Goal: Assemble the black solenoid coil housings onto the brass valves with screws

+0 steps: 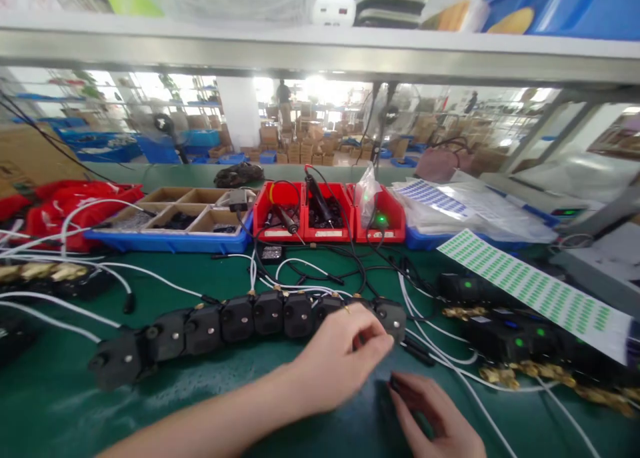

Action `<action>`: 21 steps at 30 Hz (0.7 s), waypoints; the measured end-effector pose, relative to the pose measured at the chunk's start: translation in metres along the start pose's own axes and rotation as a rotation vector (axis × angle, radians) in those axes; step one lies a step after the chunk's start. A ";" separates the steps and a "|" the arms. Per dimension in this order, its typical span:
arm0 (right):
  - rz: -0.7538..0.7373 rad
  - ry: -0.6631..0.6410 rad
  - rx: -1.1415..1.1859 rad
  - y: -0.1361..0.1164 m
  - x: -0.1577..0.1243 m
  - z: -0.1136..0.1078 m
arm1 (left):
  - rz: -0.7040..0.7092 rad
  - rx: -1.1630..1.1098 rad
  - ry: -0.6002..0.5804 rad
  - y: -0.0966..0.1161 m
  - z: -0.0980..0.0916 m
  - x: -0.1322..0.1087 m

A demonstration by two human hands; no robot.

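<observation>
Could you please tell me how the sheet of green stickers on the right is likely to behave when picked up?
The sheet looks thin and broad, so it would probably flop if lifted by one end. It appears to rest across uneven black units, so it may slide if pushed.
</observation>
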State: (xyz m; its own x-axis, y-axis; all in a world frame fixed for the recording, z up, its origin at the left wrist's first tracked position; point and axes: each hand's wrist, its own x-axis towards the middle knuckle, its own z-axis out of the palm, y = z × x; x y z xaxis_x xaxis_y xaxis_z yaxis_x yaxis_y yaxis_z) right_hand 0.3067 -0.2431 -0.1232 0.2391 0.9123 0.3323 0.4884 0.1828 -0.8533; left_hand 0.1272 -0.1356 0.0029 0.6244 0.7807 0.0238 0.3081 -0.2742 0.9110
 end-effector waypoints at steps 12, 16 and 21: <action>0.119 0.233 0.072 -0.031 0.070 0.018 | 0.090 0.409 -0.451 -0.028 -0.032 0.107; 0.064 0.227 0.032 -0.031 0.081 0.025 | 0.090 0.390 -0.535 -0.029 -0.037 0.110; -0.037 0.258 -0.069 -0.031 0.082 0.028 | 0.132 0.318 -0.566 -0.031 -0.037 0.109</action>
State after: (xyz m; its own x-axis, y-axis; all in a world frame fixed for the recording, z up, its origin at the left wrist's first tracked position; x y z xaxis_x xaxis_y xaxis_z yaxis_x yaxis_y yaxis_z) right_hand 0.2877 -0.1632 -0.0809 0.4215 0.7803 0.4620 0.5548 0.1812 -0.8120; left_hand 0.1595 -0.0209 -0.0073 0.9256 0.3375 -0.1715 0.3455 -0.5676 0.7473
